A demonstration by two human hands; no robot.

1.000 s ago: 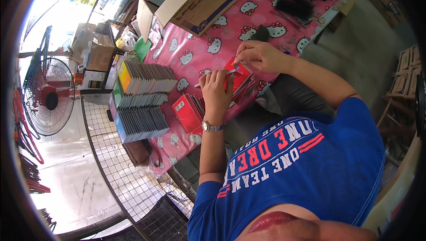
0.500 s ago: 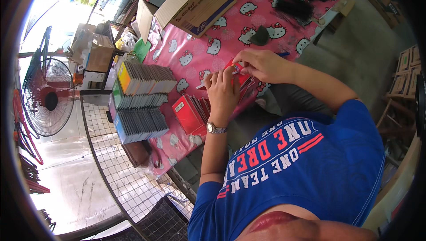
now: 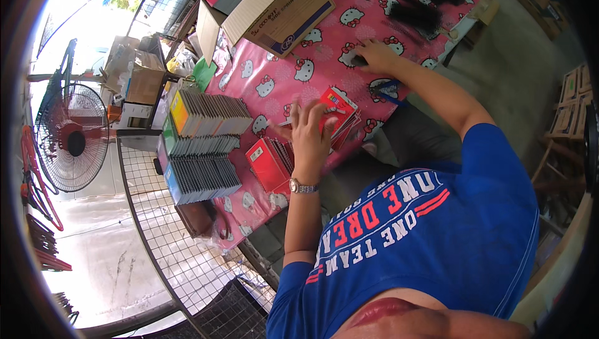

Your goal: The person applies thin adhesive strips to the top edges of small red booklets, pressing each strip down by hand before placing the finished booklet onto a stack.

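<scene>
My left hand (image 3: 307, 136) hovers at a small pile of red spiral notebooks (image 3: 340, 114), its fingers spread and its palm partly hiding them. On its wrist is a metal watch. Farther off to the right, my right hand (image 3: 379, 57) lies with its fingers curved over a dark grey piece (image 3: 359, 61), mostly covered, whose kind I cannot make out. A blue-handled tool that looks like pliers (image 3: 390, 94) rests between that forearm and the notebook pile. More red spiral notebooks (image 3: 269, 163) stand in a leaning row just left of my left wrist.
Stacked spiral notebooks (image 3: 209, 114) with yellow, green and blue covers fill the table's left side. An open cardboard box (image 3: 284, 18) stands at the back. Black wire coils (image 3: 415, 14) lie at the far right of the pink tablecloth (image 3: 265, 64). A fan (image 3: 75, 142) stands left.
My right hand has left the red notebooks and moved away and right onto the dark grey piece. My left hand's fingers have lifted and spread. The pliers-like tool now shows more fully.
</scene>
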